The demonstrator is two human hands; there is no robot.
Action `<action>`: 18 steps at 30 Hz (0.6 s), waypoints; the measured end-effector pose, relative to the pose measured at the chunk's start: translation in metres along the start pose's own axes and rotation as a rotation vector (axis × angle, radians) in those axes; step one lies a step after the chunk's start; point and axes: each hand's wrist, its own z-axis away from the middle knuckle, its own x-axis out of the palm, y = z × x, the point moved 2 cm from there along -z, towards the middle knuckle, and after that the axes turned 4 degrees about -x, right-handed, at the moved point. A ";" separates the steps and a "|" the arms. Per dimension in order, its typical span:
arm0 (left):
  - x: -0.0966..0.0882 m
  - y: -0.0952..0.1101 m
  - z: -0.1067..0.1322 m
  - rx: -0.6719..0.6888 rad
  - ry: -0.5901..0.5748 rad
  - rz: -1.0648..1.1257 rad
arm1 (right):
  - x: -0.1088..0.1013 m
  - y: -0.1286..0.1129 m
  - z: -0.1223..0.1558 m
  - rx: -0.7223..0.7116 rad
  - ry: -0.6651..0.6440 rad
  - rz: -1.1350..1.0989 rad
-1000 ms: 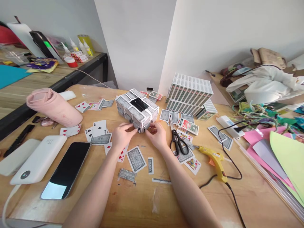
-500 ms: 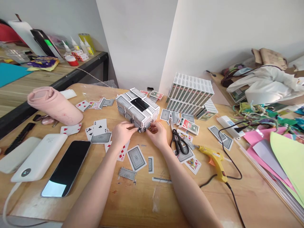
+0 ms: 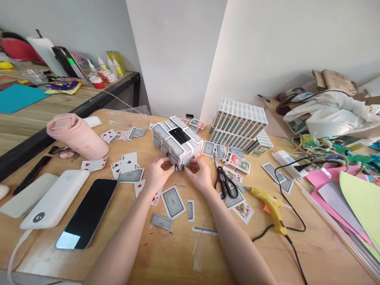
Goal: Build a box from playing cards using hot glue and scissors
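Two bare hands, the left hand [image 3: 158,174] and the right hand [image 3: 200,174], have their fingers clamped on the near lower corner of a rectangular box of grey-and-white patterned playing cards [image 3: 174,146], which sits just beyond them on the brown wooden desk [image 3: 166,257]. Black-handled metal scissors [image 3: 221,174] lie right of the right hand; a flat black smartphone [image 3: 89,213] lies left of the left hand.

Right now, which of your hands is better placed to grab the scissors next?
Probably the right hand: the scissors lie just to its right. The left hand is farther away, with the right one between. Both are at the box.
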 end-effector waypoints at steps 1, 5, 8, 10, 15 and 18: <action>-0.001 -0.001 0.000 -0.010 -0.026 0.028 | -0.002 -0.002 0.002 -0.010 -0.015 -0.002; -0.008 -0.006 -0.001 0.022 -0.158 0.130 | -0.013 -0.009 0.013 -0.060 -0.034 -0.028; -0.016 -0.010 -0.002 0.034 -0.233 0.151 | -0.026 -0.006 0.016 -0.001 0.264 0.014; -0.019 -0.013 -0.002 0.019 -0.269 0.162 | -0.031 -0.002 0.015 0.069 0.441 0.018; -0.021 -0.019 0.000 -0.039 -0.295 0.265 | -0.025 0.006 0.009 0.217 0.338 -0.299; -0.020 -0.023 -0.001 -0.080 -0.245 0.358 | -0.023 0.005 0.012 0.265 0.335 -0.329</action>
